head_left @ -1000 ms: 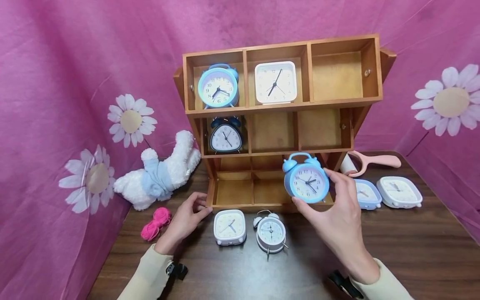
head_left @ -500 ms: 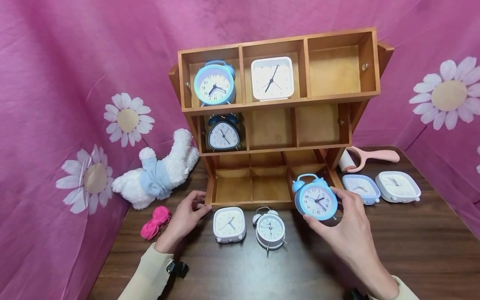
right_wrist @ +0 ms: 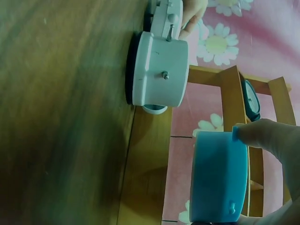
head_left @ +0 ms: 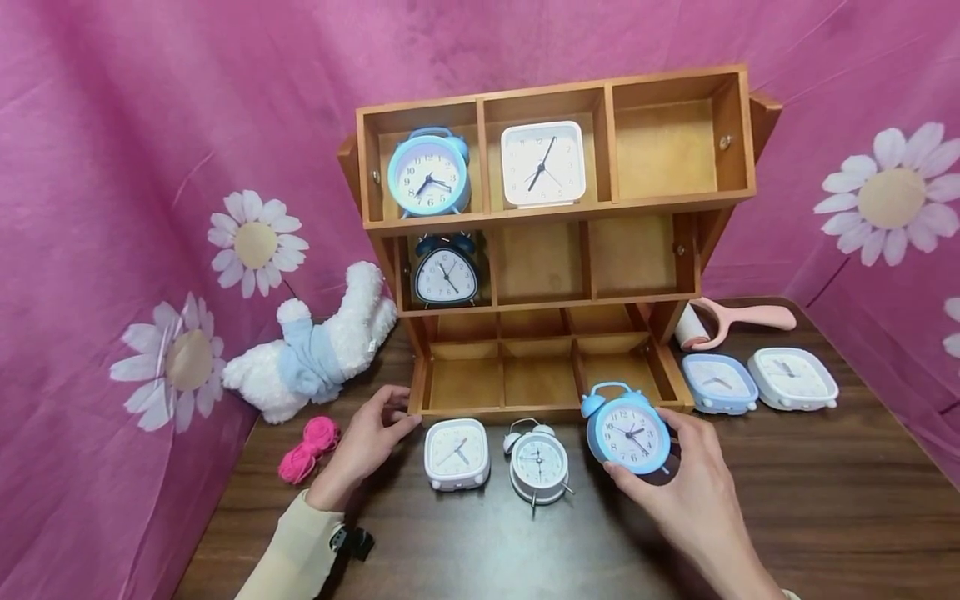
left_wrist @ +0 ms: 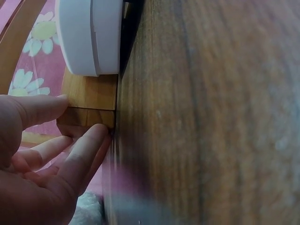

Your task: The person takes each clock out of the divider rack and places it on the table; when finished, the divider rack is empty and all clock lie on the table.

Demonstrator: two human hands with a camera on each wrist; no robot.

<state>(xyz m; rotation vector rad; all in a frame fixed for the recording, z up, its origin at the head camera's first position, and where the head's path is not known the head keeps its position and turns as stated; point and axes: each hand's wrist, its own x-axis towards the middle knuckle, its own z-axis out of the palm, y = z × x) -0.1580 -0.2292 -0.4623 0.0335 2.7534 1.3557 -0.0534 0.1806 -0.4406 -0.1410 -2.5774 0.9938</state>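
Note:
My right hand (head_left: pixel 693 492) grips a light blue twin-bell alarm clock (head_left: pixel 628 433) by its sides, thumb low on the left and fingers on the right. In the right wrist view the blue clock (right_wrist: pixel 219 176) is held off the tabletop, in front of the shelf's lower right compartment. The left hand (head_left: pixel 375 437) holds the front left corner of the wooden shelf (head_left: pixel 540 410); in the left wrist view the thumb lies on one face of that wooden corner (left_wrist: pixel 86 117) and fingers on another. A white square clock (head_left: pixel 457 454) and a white twin-bell clock (head_left: pixel 540 467) lie face up between the hands.
In the upper tiers sit a blue clock (head_left: pixel 429 177), a white square clock (head_left: pixel 543 165) and a dark triangular clock (head_left: pixel 446 275). To the right lie a blue clock (head_left: pixel 720 383), a white clock (head_left: pixel 793 377) and a pink-handled roller (head_left: pixel 757 317). At left are a plush toy (head_left: pixel 311 358) and pink yarn (head_left: pixel 309 450).
My right hand has carried the blue twin-bell clock down and slightly right, away from the shelf's lower right compartment toward the table. The left hand has stayed at the shelf corner.

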